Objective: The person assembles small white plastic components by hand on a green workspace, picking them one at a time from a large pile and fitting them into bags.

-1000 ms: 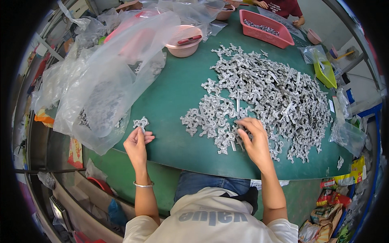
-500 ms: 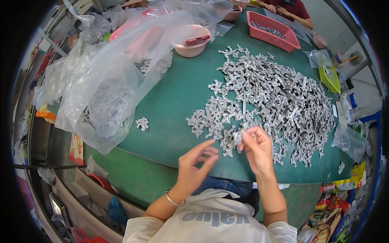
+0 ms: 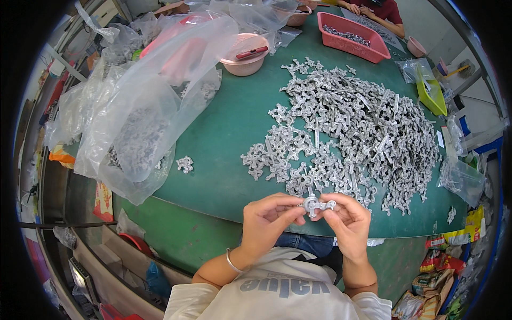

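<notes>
Between both hands, over the table's near edge, is a small silver-grey cast metal part (image 3: 318, 205) with rounded lobes and a short arm. My left hand (image 3: 273, 217) pinches its left end between thumb and fingers. My right hand (image 3: 345, 220) has its thumb and fingers closed on the right side. Just beyond the hands spreads a big heap of similar grey metal parts (image 3: 362, 122), with a looser cluster at its left. One small group of joined parts (image 3: 185, 164) lies apart on the left. Fingers cover some of the held part.
A clear plastic bag (image 3: 144, 122) of grey parts fills the left of the green table (image 3: 224, 133). Beyond stand a pink bowl (image 3: 244, 63) with a red phone (image 3: 252, 53) across it and a pink basket (image 3: 354, 49). A yellow-green tray (image 3: 432, 96) sits right; another person (image 3: 381, 13) works opposite.
My left hand has moved right and taken hold of the metal part with the right hand. My right hand has come down closer to me, and the part shows more fully.
</notes>
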Available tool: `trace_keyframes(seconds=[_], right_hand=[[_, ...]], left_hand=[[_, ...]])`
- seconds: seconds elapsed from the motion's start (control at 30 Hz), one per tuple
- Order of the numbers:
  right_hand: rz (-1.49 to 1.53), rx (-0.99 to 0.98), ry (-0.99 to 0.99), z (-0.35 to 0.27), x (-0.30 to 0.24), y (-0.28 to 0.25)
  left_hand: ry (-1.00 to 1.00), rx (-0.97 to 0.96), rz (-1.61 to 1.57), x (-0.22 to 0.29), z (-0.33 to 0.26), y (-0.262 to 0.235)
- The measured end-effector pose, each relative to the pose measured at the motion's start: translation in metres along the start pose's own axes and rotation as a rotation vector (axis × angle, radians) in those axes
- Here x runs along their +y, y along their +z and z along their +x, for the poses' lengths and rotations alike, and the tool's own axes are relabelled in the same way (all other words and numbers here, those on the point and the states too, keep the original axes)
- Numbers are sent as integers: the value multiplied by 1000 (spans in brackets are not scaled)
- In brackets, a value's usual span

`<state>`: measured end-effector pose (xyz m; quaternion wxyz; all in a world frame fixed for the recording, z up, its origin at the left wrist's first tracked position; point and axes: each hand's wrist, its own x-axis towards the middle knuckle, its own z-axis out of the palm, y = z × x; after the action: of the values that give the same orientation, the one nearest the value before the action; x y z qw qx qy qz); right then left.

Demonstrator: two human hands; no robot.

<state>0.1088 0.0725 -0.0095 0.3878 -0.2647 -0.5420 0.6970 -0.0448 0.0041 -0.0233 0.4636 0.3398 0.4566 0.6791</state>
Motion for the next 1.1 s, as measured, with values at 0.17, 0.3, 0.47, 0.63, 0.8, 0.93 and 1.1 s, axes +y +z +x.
trace_keyframes(seconds=[0.17, 0.3, 0.47, 0.63, 0.8, 0.93, 1.1], right_hand=[[-151, 59, -11, -6, -8, 3], [-263, 68, -80, -8, -9, 3], [-302, 78, -124, -9, -7, 2], [-528, -42, -164, 5, -3, -7], [-718, 76, -54, 22, 24, -37], [-1015, 30, -161, 37, 34, -32], [-1356, -156, -207, 47, 44, -10]], left_hand=[[-36, -43, -70, -1, -2, -1], [-39, -72, -117, -3, -3, -1], [-38, -77, -144, -1, -4, -1], [-11, 126, -14, 0, 0, -9], [175, 560, 200, -9, 18, -101], [157, 774, 401, -22, 15, -193], [85, 750, 234, -23, 12, -187]])
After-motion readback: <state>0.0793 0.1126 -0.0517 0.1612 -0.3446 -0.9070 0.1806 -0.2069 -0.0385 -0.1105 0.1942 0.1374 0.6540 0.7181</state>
